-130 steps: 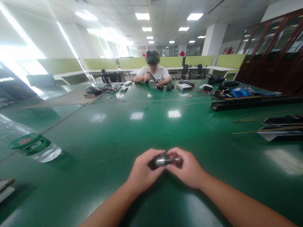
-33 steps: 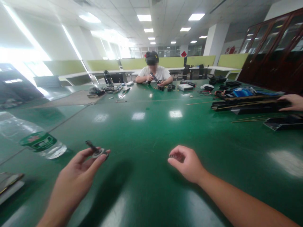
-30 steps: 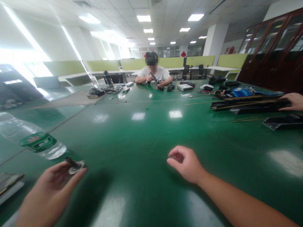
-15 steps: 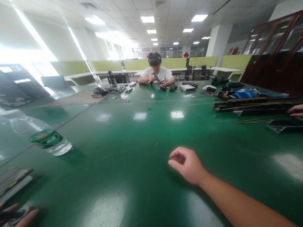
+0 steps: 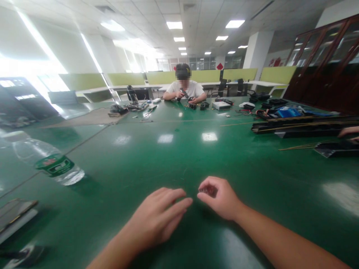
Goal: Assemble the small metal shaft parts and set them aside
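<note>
My right hand [image 5: 220, 198] is closed above the green table [image 5: 134, 160], fingers curled round something small, dark and reddish [image 5: 209, 191] that I cannot make out. Just to its left is my left hand [image 5: 162, 213], palm down and slightly blurred, its fingers stretched out towards the right fingertips with a small gap between the hands. I see nothing held in it. A dark object with a pale base [image 5: 24, 256] lies at the lower left corner, partly cut off by the frame edge.
A clear water bottle [image 5: 54, 164] with a green label is on the left, above a stack of flat items [image 5: 18, 215]. Across the table a person [image 5: 184, 87] handles a dark tool. Black channels [image 5: 297, 127] and thin rods lie at right, near another person's hand [image 5: 349, 131].
My left hand has moved from the dark object at the lower left to the middle, beside my right hand. The right hand has stayed nearly in place, still closed.
</note>
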The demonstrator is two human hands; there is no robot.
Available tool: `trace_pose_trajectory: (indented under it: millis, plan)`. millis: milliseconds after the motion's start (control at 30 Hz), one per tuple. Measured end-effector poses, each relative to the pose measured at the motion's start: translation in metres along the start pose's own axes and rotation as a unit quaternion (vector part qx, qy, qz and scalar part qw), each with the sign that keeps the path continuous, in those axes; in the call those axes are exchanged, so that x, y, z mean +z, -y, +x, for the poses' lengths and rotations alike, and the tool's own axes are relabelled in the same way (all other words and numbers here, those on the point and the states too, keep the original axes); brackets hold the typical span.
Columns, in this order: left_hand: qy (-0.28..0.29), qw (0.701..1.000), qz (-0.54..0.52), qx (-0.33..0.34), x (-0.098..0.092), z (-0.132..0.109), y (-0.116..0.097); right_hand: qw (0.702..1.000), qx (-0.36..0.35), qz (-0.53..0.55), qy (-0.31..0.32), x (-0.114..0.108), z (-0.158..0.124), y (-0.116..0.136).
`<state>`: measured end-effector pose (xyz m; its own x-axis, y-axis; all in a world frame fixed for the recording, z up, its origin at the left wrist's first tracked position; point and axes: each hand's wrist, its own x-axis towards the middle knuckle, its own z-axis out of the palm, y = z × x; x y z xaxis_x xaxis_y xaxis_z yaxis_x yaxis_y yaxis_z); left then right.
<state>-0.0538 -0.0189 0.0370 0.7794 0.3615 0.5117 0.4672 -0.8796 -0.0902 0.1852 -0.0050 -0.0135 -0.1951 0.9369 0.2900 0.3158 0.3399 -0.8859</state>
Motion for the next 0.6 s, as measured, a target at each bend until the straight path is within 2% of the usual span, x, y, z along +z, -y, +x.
trace_pose_trajectory:
  millis: [67,133,233,333,467,600]
  plan:
    - [0.042,0.999,-0.017,0.028,0.016,0.028,-0.007,1.000,-0.013,0.017,0.006,0.001,0.000,-0.002]
    - [0.064,0.997,-0.035,0.041,0.028,0.045,-0.011,0.999,-0.033,0.032,0.009,0.002,-0.001,-0.004]
    - [0.054,0.996,-0.059,0.038,0.041,0.055,-0.013,0.998,-0.059,0.022,0.007,0.003,-0.001,-0.007]
    - [0.037,0.997,-0.070,0.018,0.046,0.051,-0.010,0.998,-0.049,0.015,0.022,0.003,-0.002,-0.005]
    - [0.005,0.998,-0.056,-0.031,0.031,0.024,0.005,0.997,-0.018,0.024,0.066,0.002,-0.003,0.002]
    - [-0.082,0.984,0.015,-0.159,-0.015,-0.029,0.028,0.998,0.001,0.018,0.067,0.002,-0.002,0.003]
